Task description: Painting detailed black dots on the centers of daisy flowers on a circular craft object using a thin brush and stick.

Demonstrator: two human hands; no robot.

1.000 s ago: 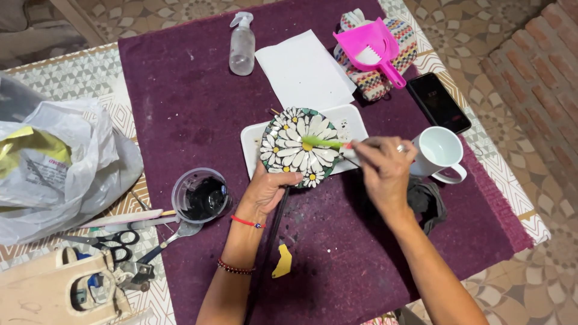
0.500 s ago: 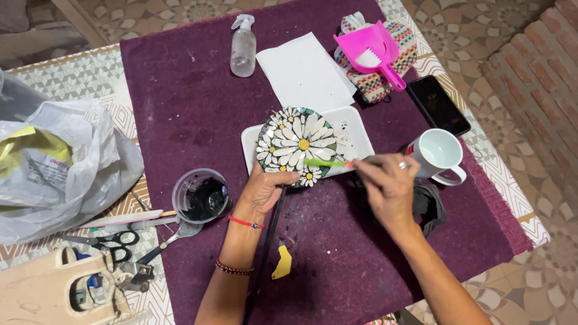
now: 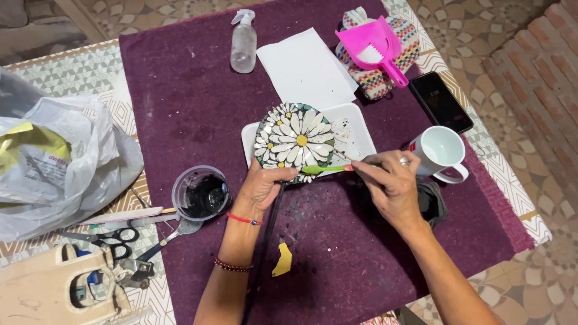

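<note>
Head view, looking down on a table covered by a purple cloth (image 3: 192, 108). The left hand (image 3: 265, 186) grips the lower edge of a round mosaic disc (image 3: 295, 141) patterned with white daisies, holding it tilted over a white rectangular tray (image 3: 355, 129) near the centre of the cloth. The right hand (image 3: 391, 183), fingers pinched closed, holds a green-handled brush (image 3: 325, 169) by its rear end; the tip lies against the disc's lower right rim, though whether bristles touch the tiles cannot be resolved. A thin black rod (image 3: 268, 241) runs from below the left hand toward the viewer.

Just right of the tray stands a white mug (image 3: 442, 153), with a black phone (image 3: 439, 101) behind it. A pink dustpan (image 3: 370, 39) rests on a striped woven cloth (image 3: 379, 78) at the far edge, beside a white paper sheet (image 3: 304, 69) and a clear spray bottle (image 3: 243, 42). Left of the left hand stands a clear cup of black paste (image 3: 201, 194); scissors (image 3: 114, 236) and a white plastic bag (image 3: 57, 156) lie farther left.
</note>
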